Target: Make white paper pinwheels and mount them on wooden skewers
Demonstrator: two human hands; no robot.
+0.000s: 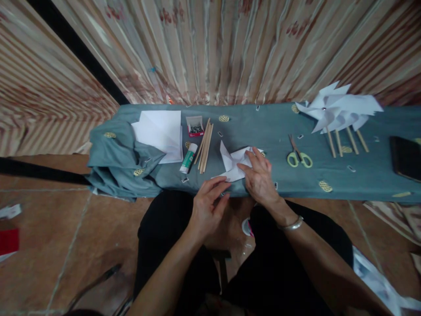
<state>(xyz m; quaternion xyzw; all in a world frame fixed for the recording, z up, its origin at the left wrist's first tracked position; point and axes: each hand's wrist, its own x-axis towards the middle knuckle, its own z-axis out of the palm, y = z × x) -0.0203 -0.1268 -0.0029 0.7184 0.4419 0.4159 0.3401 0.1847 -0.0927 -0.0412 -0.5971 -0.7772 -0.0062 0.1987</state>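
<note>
A white paper pinwheel point(234, 163) with folded blades lies on the green cloth in front of me. My right hand point(260, 177) grips its right side, thumb and fingertips on the paper. My left hand point(209, 204) is at the lower left of it, thumb apart and fingers stretched out, their tips at the paper's lower edge. Left of the pinwheel lie several thin wooden sticks point(204, 147), a glue stick point(188, 159) and a small open box of metal pins point(195, 127). Scissors point(297, 157) with green handles rest to the right, blades pointing away.
White paper sheets point(161, 131) are stacked at the left of the cloth-covered bench point(240, 125). Several pinwheels on sticks point(342, 109) lie together at the right. A dark phone-like object point(406, 157) sits at the far right. A pleated curtain point(204, 52) hangs behind.
</note>
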